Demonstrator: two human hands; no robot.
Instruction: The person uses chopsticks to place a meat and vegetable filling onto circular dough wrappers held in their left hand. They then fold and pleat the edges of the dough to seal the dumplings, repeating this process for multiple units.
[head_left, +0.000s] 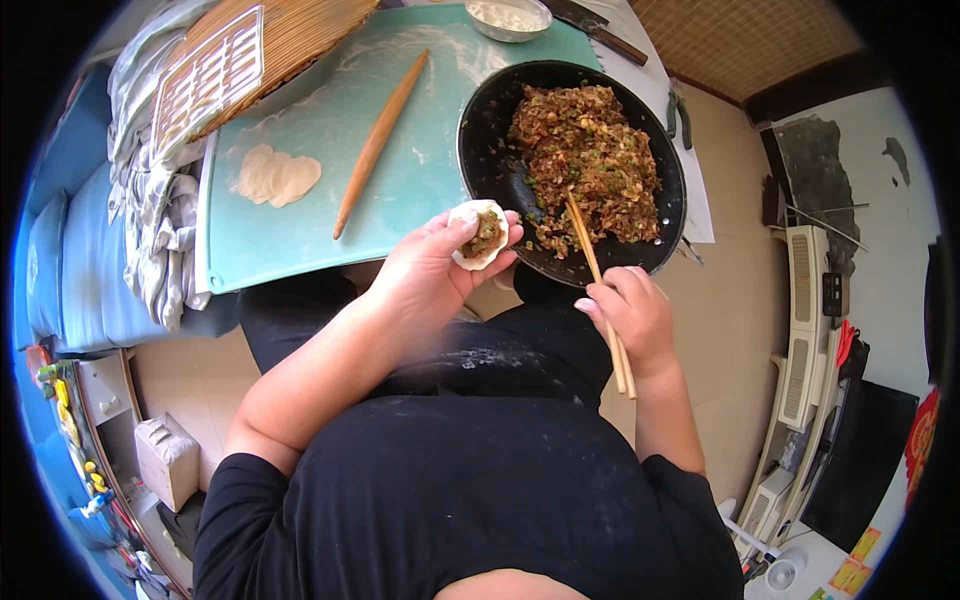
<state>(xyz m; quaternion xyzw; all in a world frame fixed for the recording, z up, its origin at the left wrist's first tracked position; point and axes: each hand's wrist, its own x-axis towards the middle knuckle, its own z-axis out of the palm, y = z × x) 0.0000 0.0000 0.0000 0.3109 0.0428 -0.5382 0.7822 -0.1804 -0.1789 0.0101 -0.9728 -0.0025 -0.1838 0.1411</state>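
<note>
My left hand (425, 262) holds a dough wrapper (492, 208), filled but unsealed; my right hand (634, 312) grips chopsticks (590, 248) at the plentiful meat filling (590, 150) in the black pan (488, 130). Flat dough rounds (277, 176) lie unfilled on the green mat (440, 130).

Your chopsticks (585, 240) are showing plain yellow-tan. Your wrapper (468, 263) is showing white, its filling (484, 238) mottling brown with green flecks. Pan (488, 130) is gleaming black, its mound (590, 155) showing brown speckled green. You're seeing turquoise mat (260, 262), dusted white; rolling pin (378, 150) is glowing orange-brown; dough rounds (278, 178) are showing cream. You're wearing black shirt (460, 480), black trousers (550, 345) carrying whitish smudges. Sofa (88, 265) is showing blue, cloth (162, 250) silvery grey-white, woven tray (312, 35) striped golden tan.
</note>
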